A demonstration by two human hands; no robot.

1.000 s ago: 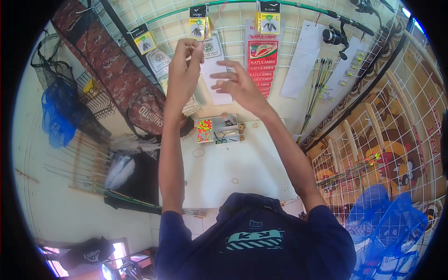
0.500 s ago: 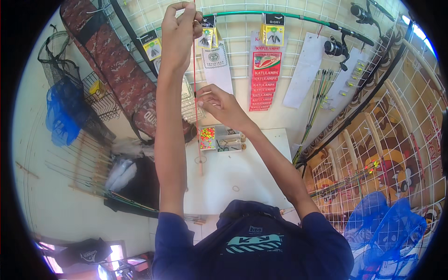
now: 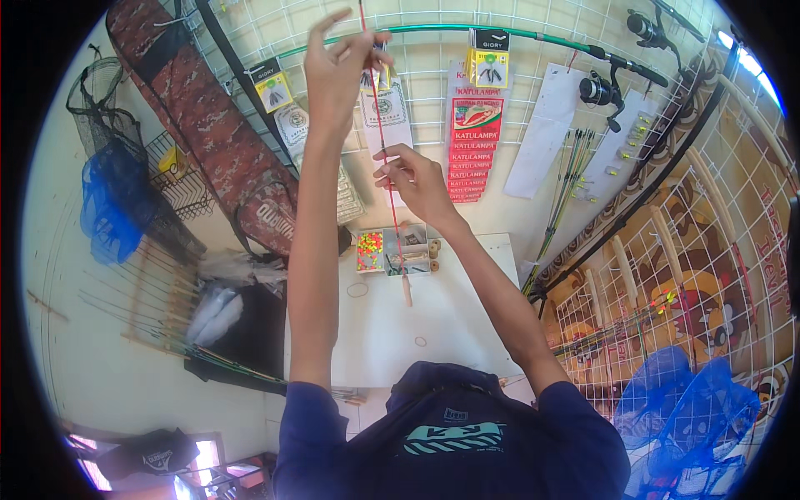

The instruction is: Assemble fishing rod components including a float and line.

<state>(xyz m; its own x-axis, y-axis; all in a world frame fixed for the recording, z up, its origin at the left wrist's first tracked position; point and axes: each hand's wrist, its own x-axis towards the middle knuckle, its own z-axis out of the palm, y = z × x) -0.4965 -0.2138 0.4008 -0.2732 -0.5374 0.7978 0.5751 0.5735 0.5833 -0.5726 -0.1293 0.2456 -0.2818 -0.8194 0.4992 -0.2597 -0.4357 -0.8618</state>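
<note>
Both hands' fingers pinching thin red rod (image 3: 382, 125) above compartment box (image 3: 398, 252) of beads.

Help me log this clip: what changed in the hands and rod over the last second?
The left hand rose higher, pinching the thin red rod; the right hand dropped and now grips it lower down. The compartment box and white table stayed put.

Wearer as I see it from the head camera: one dark navy short-sleeved shirt (image 3: 454, 442), its sleeves ending above the elbows. Chest carries a teal-and-white striped emblem with a small pale label above it; lettering too small for me to make out. Both forearms bare. Left hand (image 3: 337, 71) and right hand (image 3: 412, 179) bare: no gloves, rings or watch that I can see.
</note>
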